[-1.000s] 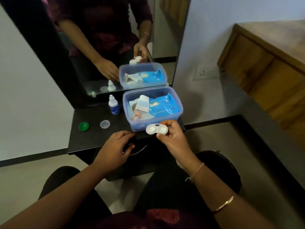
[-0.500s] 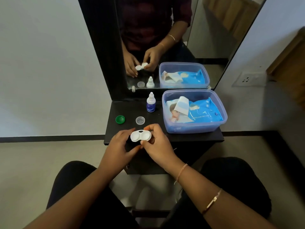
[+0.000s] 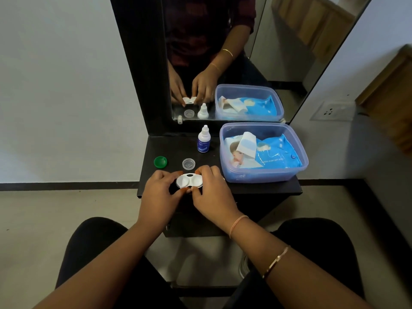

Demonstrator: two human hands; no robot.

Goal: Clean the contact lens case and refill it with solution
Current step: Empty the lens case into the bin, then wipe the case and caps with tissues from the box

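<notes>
A white two-well contact lens case (image 3: 189, 181), both wells uncapped, is held low over the front of the black shelf (image 3: 263, 188). My left hand (image 3: 160, 195) grips its left end and my right hand (image 3: 211, 192) grips its right end. Behind it lie a green cap (image 3: 160, 161) and a clear cap (image 3: 188, 163) on the shelf. A small white solution bottle with a blue label (image 3: 204, 140) stands upright further back, near the mirror.
A clear plastic tub (image 3: 265, 175) holding a blue wet-wipes pack (image 3: 276, 155) fills the shelf's right side. A mirror (image 3: 223, 52) stands behind the shelf. White wall lies left, a wall socket (image 3: 330, 111) right. My knees are below the shelf.
The case has moved left from beside the tub to the shelf's front middle. My left hand came up and took hold of its left end. The view has swung left.
</notes>
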